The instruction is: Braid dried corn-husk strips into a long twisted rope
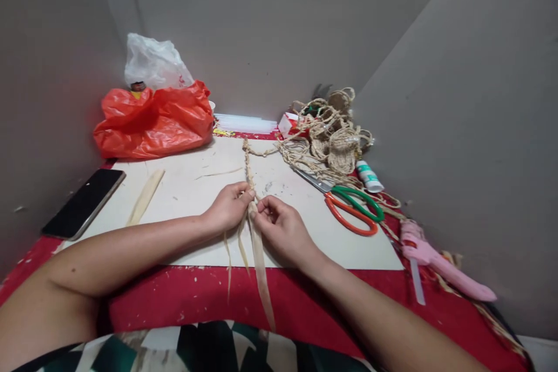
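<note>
My left hand (231, 204) pinches the lower end of a thin braided straw cord (248, 164), which runs up across the white board (183, 197). Close beside it, my right hand (281, 224) has thumb and finger closed on a wide, pale straw strip (260, 267) at the same spot. This strip hangs down over the board's front edge toward my lap. Narrower loose strands (228, 261) dangle under my left hand. At its far end the cord bends right toward a pile of braided rope (305, 157).
Scissors (349, 203) with green and orange handles lie to the right, near a pink glue gun (440, 261) and a white-green roll (369, 176). On the left are a phone (85, 203), a loose straw strip (146, 196) and a red plastic bag (157, 122). Glue sticks (246, 123) lie behind.
</note>
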The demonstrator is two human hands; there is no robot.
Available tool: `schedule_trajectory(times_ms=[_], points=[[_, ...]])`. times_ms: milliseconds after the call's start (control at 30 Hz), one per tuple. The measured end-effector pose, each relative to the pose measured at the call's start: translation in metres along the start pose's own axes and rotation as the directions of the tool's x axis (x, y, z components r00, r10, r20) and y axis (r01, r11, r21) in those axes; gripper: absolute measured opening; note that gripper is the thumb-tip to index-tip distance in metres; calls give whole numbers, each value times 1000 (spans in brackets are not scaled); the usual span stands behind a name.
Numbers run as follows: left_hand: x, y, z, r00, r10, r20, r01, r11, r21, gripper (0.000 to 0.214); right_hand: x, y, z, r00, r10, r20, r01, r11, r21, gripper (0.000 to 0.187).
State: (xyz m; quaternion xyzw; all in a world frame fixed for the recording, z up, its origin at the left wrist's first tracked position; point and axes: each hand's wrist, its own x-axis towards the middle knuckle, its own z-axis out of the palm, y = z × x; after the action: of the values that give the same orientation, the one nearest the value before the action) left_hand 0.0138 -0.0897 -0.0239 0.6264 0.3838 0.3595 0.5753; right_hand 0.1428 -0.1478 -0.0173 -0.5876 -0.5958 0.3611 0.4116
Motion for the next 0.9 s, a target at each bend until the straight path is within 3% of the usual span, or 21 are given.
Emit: schedule_trajectory(times_ms=[433,567,800,900], points=[[0,-4,5,991,109,-79,-104,992,66,23,-4,2,11,1000,-10,-8,10,999,52,18],[0,0,6,994,78,-81,-74,995,60,24,-6,-3,10,999,-35,20,32,994,103,20],[0,3,8,994,65,-85,-59,996,74,24,-6,1,7,993,-117,32,115,992,52,17],[-1,5,8,993,67,-97,-62,996,56,23,-7,-1,5,994,-81,67,73,990,118,16]])
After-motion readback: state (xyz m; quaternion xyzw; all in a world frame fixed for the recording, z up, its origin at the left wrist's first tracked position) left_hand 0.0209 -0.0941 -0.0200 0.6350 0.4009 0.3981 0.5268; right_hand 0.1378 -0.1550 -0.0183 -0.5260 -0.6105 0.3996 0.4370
